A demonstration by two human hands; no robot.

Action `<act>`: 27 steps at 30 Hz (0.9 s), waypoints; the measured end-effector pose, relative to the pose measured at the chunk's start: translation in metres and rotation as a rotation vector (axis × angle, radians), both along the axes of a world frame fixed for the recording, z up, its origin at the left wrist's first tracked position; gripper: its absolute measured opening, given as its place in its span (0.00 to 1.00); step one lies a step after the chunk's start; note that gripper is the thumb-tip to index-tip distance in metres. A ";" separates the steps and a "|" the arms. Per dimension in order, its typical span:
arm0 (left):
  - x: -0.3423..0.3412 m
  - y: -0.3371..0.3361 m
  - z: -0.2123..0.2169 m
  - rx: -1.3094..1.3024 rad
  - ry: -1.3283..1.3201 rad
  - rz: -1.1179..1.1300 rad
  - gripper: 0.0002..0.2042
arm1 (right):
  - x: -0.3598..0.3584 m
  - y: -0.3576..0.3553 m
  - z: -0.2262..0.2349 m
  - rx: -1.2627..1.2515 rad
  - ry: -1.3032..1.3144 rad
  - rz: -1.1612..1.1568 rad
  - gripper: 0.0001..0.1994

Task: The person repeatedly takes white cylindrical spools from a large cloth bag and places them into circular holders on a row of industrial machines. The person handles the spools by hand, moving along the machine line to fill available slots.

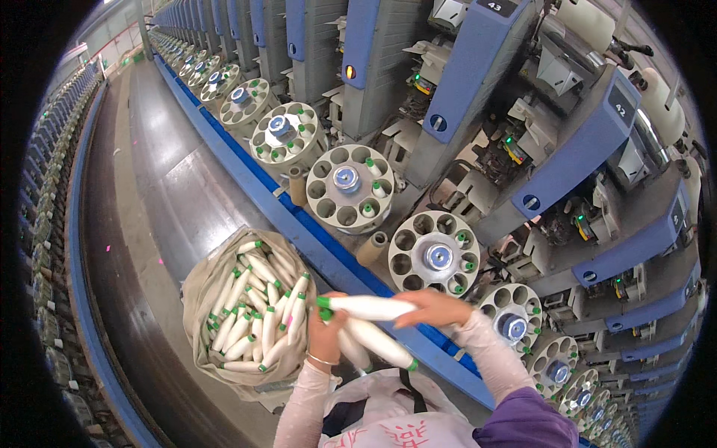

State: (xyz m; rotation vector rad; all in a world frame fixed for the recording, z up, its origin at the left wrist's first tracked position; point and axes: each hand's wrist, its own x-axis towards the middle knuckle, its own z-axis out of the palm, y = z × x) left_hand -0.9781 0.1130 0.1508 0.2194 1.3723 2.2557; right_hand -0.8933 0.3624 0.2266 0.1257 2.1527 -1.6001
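My left hand [326,340] is closed around the green-tipped ends of a few white yarn bobbins [379,342], which fan out toward my body and to the right. Lying crosswise above them is one more white yarn bobbin [366,307]. Its right end is gripped by my right hand [435,308], while its green tip reaches over to my left hand. Just left of my left hand stands an open cloth sack [196,299], filled with many white yarn bobbins [258,306] with green ends. My fingers partly hide the held ends.
A blue rail [284,213] runs diagonally past my hands. Behind it stand round multi-pocket bobbin magazines [435,257], some pockets holding green-tipped bobbins. Brown cones [371,249] stand beside the rail. Blue-grey winding machines [478,67] line the right; another machine row [56,224] is at left.
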 end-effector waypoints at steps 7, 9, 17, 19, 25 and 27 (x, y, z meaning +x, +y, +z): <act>0.027 0.041 -0.024 0.195 -0.237 0.156 0.15 | 0.078 0.094 -0.051 -1.189 0.398 -0.811 0.15; 0.034 0.053 -0.024 0.184 -0.250 0.179 0.15 | 0.087 0.111 -0.063 -1.656 0.272 -0.867 0.14; 0.049 0.081 -0.029 0.119 -0.254 0.306 0.18 | 0.068 0.156 -0.040 -0.249 0.149 -0.829 0.22; 0.056 0.096 -0.032 0.154 -0.256 0.312 0.19 | 0.058 0.142 -0.046 -0.167 -0.021 -0.389 0.31; 0.052 0.097 -0.023 0.156 -0.273 0.357 0.22 | 0.049 0.163 -0.072 -0.713 0.135 -0.724 0.10; 0.049 0.088 -0.019 0.064 -0.201 0.342 0.18 | 0.050 0.180 -0.074 -1.274 0.347 -0.810 0.11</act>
